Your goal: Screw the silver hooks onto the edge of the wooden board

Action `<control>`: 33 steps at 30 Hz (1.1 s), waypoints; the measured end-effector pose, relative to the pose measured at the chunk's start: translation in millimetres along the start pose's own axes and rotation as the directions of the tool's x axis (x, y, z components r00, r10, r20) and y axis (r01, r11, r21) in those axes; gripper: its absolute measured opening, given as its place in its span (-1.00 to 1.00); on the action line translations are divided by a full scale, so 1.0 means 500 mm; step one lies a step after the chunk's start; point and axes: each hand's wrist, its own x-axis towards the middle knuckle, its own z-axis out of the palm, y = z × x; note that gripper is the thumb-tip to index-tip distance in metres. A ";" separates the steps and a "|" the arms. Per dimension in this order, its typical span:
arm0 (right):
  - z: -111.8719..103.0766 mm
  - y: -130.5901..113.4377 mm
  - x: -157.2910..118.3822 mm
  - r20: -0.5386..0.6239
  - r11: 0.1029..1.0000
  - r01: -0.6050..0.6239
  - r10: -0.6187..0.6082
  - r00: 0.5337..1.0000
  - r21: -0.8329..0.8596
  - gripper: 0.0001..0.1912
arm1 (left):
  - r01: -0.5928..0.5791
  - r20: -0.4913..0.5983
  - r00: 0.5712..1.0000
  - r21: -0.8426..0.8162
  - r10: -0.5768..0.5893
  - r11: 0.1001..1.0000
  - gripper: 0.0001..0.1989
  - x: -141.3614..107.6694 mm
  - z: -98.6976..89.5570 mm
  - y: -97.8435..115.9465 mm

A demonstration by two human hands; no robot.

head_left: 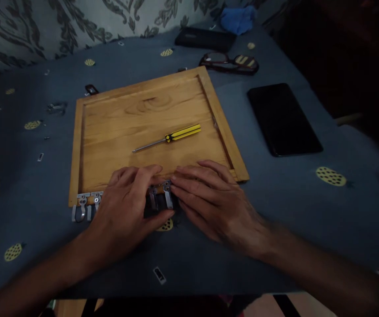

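Note:
A shallow wooden framed board (75, 145) lies on the table, with metal hooks (82, 206) along its near edge. My left hand (123, 202) spans that edge, fingers on the wood and thumb below, partly covering the hook row. Close to its thumb, another metal hook (167, 194) stands at the edge. My right hand (216, 202) reaches in from the right, its fingertips against this hook; the exact grip is partly hidden. On the board's panel rests a yellow and black screwdriver (183, 133), its tip pointing left, touched by neither hand.
A blue patterned cloth (37, 189) covers the table. To the right lies a black tablet (284, 119). Eyeglasses (229, 63), a dark case (205, 38) and a blue cloth bundle (238, 20) sit at the back. Small metal parts (56, 108) lie left of the board.

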 end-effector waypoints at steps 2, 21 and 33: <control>0.002 0.000 -0.002 -0.015 1.000 0.004 -0.004 1.000 -0.012 -0.78 | 0.006 -0.001 1.000 0.003 -0.006 1.000 -0.41 0.001 0.000 0.001; -0.001 -0.002 -0.009 0.012 1.000 0.004 -0.004 1.000 -0.018 -0.84 | 0.006 0.004 1.000 0.007 -0.006 1.000 -0.43 -0.002 -0.002 0.001; -0.007 -0.004 -0.010 0.079 1.000 -0.004 0.006 0.997 -0.025 -0.86 | 0.014 0.001 1.000 0.001 -0.014 1.000 -0.48 -0.002 -0.002 0.002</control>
